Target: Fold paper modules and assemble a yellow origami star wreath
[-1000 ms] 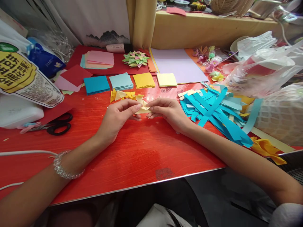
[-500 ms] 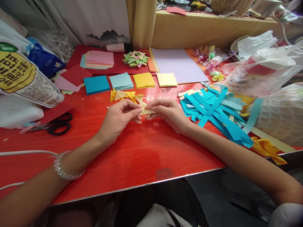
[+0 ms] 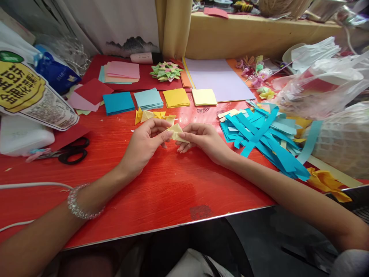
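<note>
A small folded piece of pale yellow paper [image 3: 176,132] is held just above the red table [image 3: 161,196]. My left hand [image 3: 147,144] pinches its left side between thumb and fingers. On its right side, my right hand [image 3: 203,141] grips it with the thumb on top and the fingers curled beneath. Right behind my hands lie several folded yellow paper pieces [image 3: 157,115], partly hidden. Farther back stand paper stacks in a row: blue [image 3: 118,103], light blue [image 3: 148,99], yellow [image 3: 176,98] and pale yellow [image 3: 204,97].
Blue paper strips [image 3: 259,130] are heaped to the right, beside clear plastic bags [image 3: 319,84]. Black-handled scissors [image 3: 72,154] lie at left, near a printed pouch [image 3: 31,88]. A folded paper star [image 3: 165,71] and a lilac sheet [image 3: 217,79] are at the back.
The pale yellow paper has turned so that a broader face shows toward me. My right thumb now presses on its front, and my right fingers have shifted slightly down.
</note>
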`<state>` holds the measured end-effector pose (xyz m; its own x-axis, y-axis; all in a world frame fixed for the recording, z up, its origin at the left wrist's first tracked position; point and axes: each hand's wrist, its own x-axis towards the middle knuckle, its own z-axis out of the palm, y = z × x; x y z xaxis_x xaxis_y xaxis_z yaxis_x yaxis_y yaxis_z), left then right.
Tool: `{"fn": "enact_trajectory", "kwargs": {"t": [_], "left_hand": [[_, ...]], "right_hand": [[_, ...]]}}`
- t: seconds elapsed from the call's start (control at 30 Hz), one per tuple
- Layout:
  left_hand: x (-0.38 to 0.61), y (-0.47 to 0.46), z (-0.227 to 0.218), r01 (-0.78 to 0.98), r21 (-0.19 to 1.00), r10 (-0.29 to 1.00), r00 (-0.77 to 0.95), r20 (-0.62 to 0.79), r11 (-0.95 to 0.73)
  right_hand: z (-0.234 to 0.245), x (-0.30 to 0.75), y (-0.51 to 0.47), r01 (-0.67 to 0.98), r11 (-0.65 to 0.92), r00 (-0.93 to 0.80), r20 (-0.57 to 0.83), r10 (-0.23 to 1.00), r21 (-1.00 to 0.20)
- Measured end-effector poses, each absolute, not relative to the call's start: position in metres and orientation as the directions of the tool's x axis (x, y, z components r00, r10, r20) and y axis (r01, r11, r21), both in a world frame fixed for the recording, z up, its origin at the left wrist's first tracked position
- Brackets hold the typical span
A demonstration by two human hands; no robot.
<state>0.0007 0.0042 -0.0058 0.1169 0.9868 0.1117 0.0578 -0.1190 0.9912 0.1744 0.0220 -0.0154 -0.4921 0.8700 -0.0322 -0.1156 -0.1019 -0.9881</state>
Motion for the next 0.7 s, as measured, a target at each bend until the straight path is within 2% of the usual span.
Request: {"fn": "enact_trajectory", "kwargs": {"t": [0.17,0.33,0.43,0.57,0.7], "left_hand": [[0.0006,0.0032,-0.0042,0.02,0.996,0.991,0.101,0.085,-0.087],[-0.0011,0.0048,-0.0027,-0.219,0.959,0.964,0.23,-0.13,0.181],[-0.0021,0.0067,-0.0029,-0.26,0.938,0.954,0.252,-0.164,0.23],[-0.0014,0.0068,-0.0034,-0.172,0.982,0.98,0.194,-0.051,0.085],[-0.0011,0.0061,-0.004,0.107,0.994,0.986,0.169,0.013,-0.032]], "right_hand": [[-0.0116,0.1744,0.0202,-0.048,-0.107,-0.583,-0.059,0.81,-0.993],[-0.0116,0.175,0.0205,-0.079,-0.048,-0.602,0.009,0.798,-0.996],[-0.0132,0.1746,0.0208,-0.08,-0.028,-0.589,0.024,0.808,-0.996],[-0.0141,0.1742,0.0204,-0.053,-0.057,-0.572,-0.017,0.82,-0.997],[-0.0141,0.1745,0.0209,-0.022,-0.031,-0.524,-0.015,0.852,-0.999]]}}
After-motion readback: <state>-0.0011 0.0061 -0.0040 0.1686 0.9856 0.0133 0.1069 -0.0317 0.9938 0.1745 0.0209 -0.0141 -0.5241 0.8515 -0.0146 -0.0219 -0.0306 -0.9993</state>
